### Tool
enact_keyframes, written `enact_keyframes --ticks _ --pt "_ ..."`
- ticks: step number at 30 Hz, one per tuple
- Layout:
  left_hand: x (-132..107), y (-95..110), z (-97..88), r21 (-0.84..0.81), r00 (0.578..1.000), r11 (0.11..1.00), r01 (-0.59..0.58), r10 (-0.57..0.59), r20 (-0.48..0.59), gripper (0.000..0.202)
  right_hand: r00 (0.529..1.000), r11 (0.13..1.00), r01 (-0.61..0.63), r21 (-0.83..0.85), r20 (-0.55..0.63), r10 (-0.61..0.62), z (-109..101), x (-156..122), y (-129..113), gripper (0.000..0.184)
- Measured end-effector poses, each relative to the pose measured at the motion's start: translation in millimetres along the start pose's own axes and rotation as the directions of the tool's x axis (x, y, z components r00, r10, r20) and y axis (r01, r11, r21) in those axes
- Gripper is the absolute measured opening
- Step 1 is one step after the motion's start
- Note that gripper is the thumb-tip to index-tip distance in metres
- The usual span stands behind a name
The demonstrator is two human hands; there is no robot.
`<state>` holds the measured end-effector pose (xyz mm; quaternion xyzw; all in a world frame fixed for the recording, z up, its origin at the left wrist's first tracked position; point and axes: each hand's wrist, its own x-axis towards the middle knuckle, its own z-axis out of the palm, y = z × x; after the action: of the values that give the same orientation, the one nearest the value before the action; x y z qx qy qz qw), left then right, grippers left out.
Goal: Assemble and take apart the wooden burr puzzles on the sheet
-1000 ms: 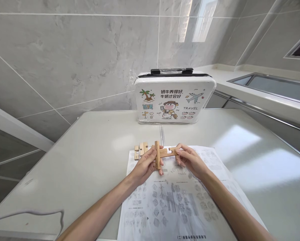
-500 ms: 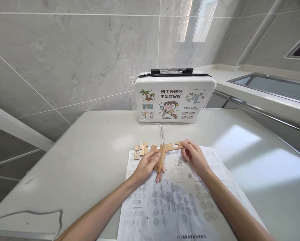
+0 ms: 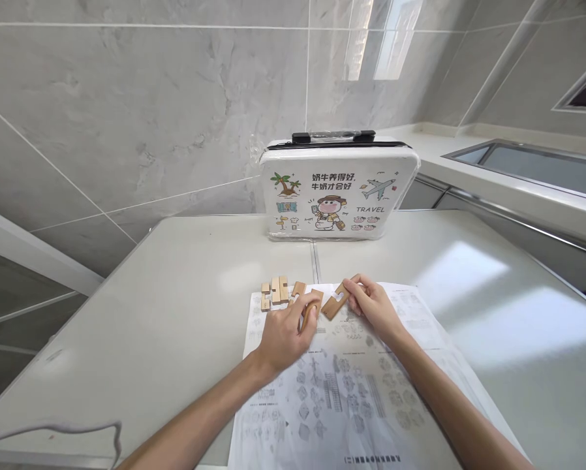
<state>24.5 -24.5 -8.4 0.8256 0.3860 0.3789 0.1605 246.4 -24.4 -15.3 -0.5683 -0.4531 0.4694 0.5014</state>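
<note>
My left hand (image 3: 286, 334) rests on the printed instruction sheet (image 3: 342, 391), fingers closed round a notched wooden bar (image 3: 311, 307). Just right of it, my right hand (image 3: 371, 307) pinches a second notched wooden bar (image 3: 335, 301) that lies tilted, low over the sheet. The two bars are apart. Several more wooden puzzle pieces (image 3: 275, 291) lie at the sheet's top left corner, a little beyond my left hand.
A white cartoon-printed case (image 3: 337, 189) with a black handle stands against the tiled wall at the back of the pale table (image 3: 175, 287). A sink counter (image 3: 532, 170) runs along the right. A white cable (image 3: 53, 427) lies near the front left edge.
The two bars, crossed together in my hands a second ago, have come apart. Both hands have lowered toward the sheet, each keeping one bar.
</note>
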Motion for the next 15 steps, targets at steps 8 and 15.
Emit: enact_keyframes --ticks 8,15 --pt "0.7 -3.2 1.1 0.114 0.998 0.994 -0.002 -0.005 0.059 0.016 0.995 0.988 0.067 -0.136 0.080 -0.057 6.6 -7.5 -5.7 0.045" --pt "-2.2 -5.5 3.9 0.231 0.994 0.972 -0.046 0.021 0.111 0.025 0.991 0.980 0.095 -0.175 0.114 -0.076 9.1 -8.8 -4.4 0.045"
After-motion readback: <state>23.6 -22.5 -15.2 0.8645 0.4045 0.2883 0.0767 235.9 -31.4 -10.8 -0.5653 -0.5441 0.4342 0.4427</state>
